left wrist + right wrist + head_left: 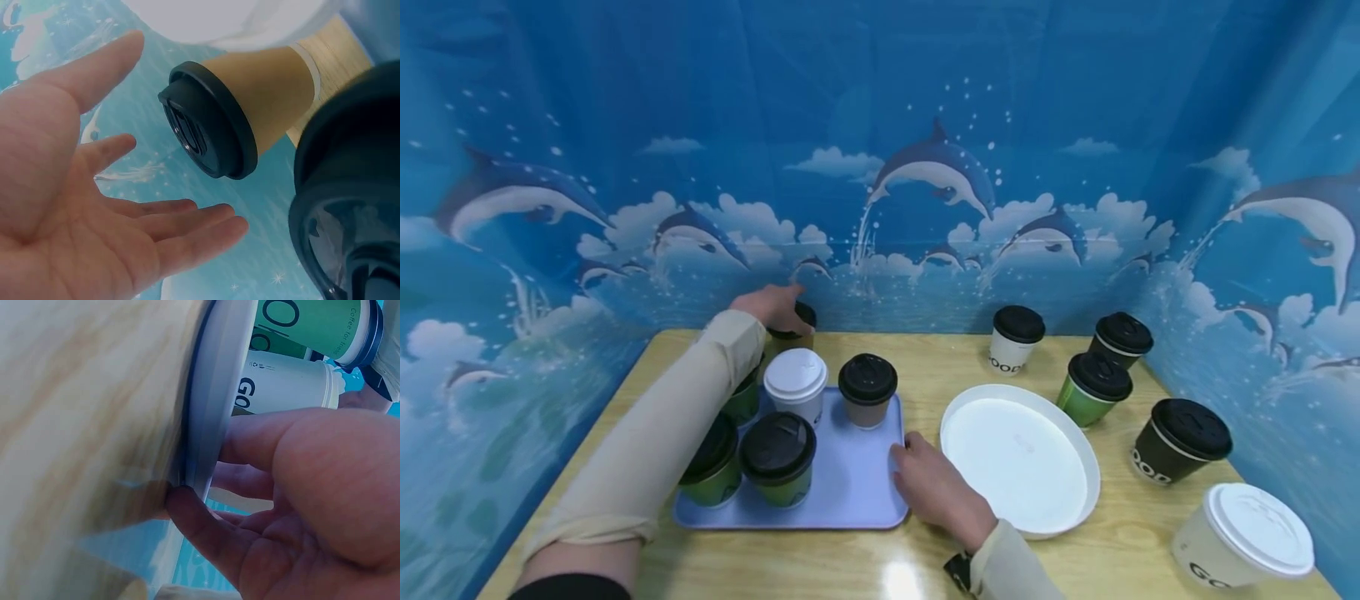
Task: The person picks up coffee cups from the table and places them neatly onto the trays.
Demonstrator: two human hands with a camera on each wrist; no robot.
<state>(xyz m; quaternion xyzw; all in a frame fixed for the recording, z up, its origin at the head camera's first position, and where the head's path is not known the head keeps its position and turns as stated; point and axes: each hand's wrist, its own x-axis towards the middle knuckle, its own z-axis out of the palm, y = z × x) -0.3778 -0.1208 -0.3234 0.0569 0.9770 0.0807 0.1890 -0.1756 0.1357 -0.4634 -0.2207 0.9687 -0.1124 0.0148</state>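
Note:
My left hand point(775, 307) reaches to the table's back left, next to a brown paper cup with a black lid point(805, 315). In the left wrist view the fingers of that hand point(94, 187) are spread, apart from the brown cup point(269, 94). My right hand point(936, 483) grips the right edge of a lavender tray point(850, 479); up close, thumb and finger pinch its rim point(212, 406). On the tray stand a white-lidded cup point(796, 379), a black-lidded greyish-brown cup point(867, 392) and green black-lidded cups point(778, 462), some partly behind my left sleeve.
Right of the tray lies a round white plate with a raised rim point(1018, 458). Beyond it are a white cup point(1015, 337), a green cup point(1093, 387), black cups point(1180, 442) and a large white-lidded cup point(1240, 537). A blue dolphin curtain point(865, 100) borders the table.

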